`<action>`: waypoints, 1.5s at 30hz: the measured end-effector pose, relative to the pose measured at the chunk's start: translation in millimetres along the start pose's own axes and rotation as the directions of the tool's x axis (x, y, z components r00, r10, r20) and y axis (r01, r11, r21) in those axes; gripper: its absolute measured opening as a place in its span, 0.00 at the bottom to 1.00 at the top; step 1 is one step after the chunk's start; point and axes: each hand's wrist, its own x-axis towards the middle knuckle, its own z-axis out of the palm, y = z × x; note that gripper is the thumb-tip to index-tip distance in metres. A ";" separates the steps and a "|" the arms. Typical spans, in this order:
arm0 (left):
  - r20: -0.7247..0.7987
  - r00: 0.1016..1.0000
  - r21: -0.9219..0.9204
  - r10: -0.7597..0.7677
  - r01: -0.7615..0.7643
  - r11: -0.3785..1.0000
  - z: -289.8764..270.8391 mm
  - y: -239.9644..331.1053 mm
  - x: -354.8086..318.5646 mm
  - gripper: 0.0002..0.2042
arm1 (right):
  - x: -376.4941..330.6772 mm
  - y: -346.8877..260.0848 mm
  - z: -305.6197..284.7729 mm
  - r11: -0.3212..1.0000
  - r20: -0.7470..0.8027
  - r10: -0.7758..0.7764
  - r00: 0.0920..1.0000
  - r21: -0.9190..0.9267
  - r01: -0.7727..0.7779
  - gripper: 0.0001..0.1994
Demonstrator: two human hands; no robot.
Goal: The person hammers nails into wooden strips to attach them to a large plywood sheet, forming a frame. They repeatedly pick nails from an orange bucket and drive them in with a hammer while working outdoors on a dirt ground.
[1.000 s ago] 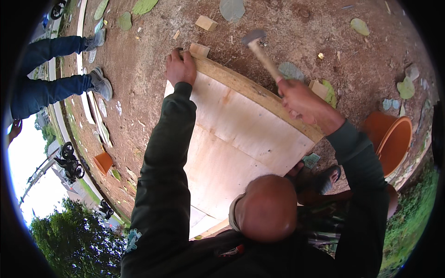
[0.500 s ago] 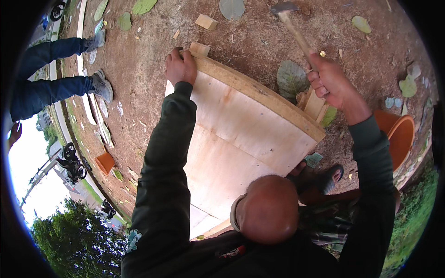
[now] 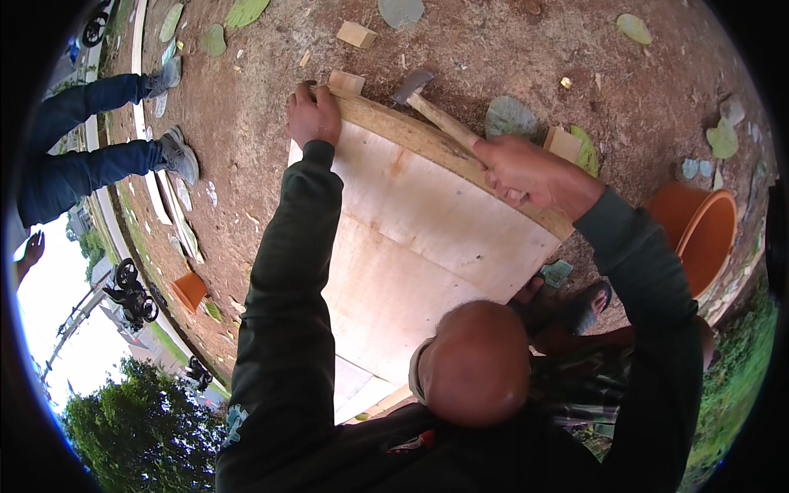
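A broad wooden panel (image 3: 444, 218) with a thick timber edge lies tilted in front of me, nail heads dotting its pale face. My left hand (image 3: 314, 117) is closed over its far left corner, fingertips partly hidden behind the edge. A small wood block (image 3: 346, 82) pokes out beside those fingers. My right hand (image 3: 530, 170) grips the wooden handle of a hammer (image 3: 440, 117) above the panel's far edge. The dark hammer head is at the far side of that edge, right of my left hand; I cannot tell whether it touches the wood.
Loose wood blocks (image 3: 357, 34) and large leaves (image 3: 511, 117) are scattered on the brown soil. An orange pot (image 3: 708, 238) is at the right, a smaller pot (image 3: 190, 291) at the left. Someone in jeans (image 3: 90, 168) stands at the far left, near long timber strips (image 3: 157, 197).
My right hand has brought the hammer down and left, from over the soil to the panel's far edge. My left hand stays on the corner.
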 end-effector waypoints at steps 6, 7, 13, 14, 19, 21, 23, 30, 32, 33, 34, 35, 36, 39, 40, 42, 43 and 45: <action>-0.009 1.000 0.054 0.025 -0.024 0.998 7.2 6.1 1.9 0.24 | 12.4 4.4 -10.4 0.891 -0.404 -0.199 0.893 0.305 0.337 0.19; -0.024 0.999 0.041 0.028 -0.027 0.999 5.6 5.5 9.7 0.23 | 1.1 -4.0 9.7 0.968 -0.227 -0.172 0.958 0.143 0.208 0.19; -0.015 1.000 0.038 -0.002 0.002 0.999 2.7 2.1 2.5 0.23 | -2.3 -23.1 -60.4 0.972 -0.223 -0.190 0.956 0.096 0.216 0.19; -0.008 1.000 0.036 0.000 0.000 0.999 4.7 2.9 0.3 0.23 | 5.9 -16.6 -62.9 0.946 -0.267 -0.253 0.930 0.132 0.296 0.19; -0.033 0.999 0.026 0.000 0.001 1.000 2.9 -5.7 3.8 0.22 | -2.2 -30.7 -35.3 0.979 -0.104 -0.202 0.974 -0.053 0.198 0.20; -0.042 0.999 0.038 -0.003 0.004 0.999 2.7 -6.9 4.9 0.23 | -6.9 -37.9 -24.5 0.977 -0.028 -0.135 0.990 -0.168 0.128 0.20; -0.025 1.000 0.031 -0.001 0.002 1.000 7.2 -0.6 -1.2 0.23 | -0.8 -27.1 -30.5 0.968 -0.260 -0.201 0.944 0.097 0.233 0.22; -0.036 0.999 0.055 -0.006 0.008 0.998 2.7 -9.0 3.8 0.23 | -3.6 -20.1 -15.7 0.982 0.006 -0.073 0.997 -0.174 0.073 0.22; -0.025 1.000 0.064 0.006 -0.004 0.998 5.6 -3.5 -0.2 0.23 | 19.5 -10.5 -36.3 0.968 -0.215 -0.205 0.955 0.098 0.230 0.22; -0.014 1.000 0.061 0.016 -0.016 0.998 8.4 -0.9 -3.2 0.23 | 28.7 1.1 -42.0 0.925 -0.336 -0.227 0.914 0.220 0.310 0.22; -0.024 0.999 0.057 0.029 -0.028 0.998 9.2 2.7 2.7 0.23 | 12.9 4.0 -8.5 0.953 -0.255 -0.160 0.954 0.212 0.216 0.21; -0.037 0.999 0.044 0.033 -0.031 0.999 8.7 5.3 9.2 0.23 | 6.6 1.5 2.8 0.989 -0.120 -0.128 0.984 0.056 0.136 0.21; -0.047 0.999 0.048 0.014 -0.011 0.999 4.4 -1.0 5.0 0.23 | 2.8 2.3 10.8 0.991 0.030 -0.056 0.998 -0.122 0.059 0.21; -0.037 0.999 0.042 0.000 0.001 0.999 4.2 -6.5 5.0 0.22 | 5.6 -24.3 -27.8 0.974 -0.002 -0.070 0.998 -0.218 0.068 0.21; -0.037 0.999 0.045 -0.003 0.005 0.999 5.9 -6.0 7.7 0.22 | 9.8 -21.2 -39.6 0.990 -0.120 -0.126 0.985 -0.085 0.116 0.21; -0.015 1.000 0.047 0.010 -0.009 0.999 7.2 -2.3 -2.8 0.22 | 20.8 -9.4 -43.2 0.955 -0.310 -0.218 0.925 0.127 0.268 0.22; -0.023 0.999 0.040 0.030 -0.029 0.999 7.4 5.5 4.0 0.22 | 14.9 -3.8 -19.0 0.960 -0.281 -0.205 0.938 0.127 0.248 0.22; -0.054 0.998 0.038 0.012 -0.010 0.999 3.6 1.7 6.2 0.23 | 3.2 -5.6 1.6 0.986 -0.029 -0.128 0.991 -0.108 0.124 0.23</action>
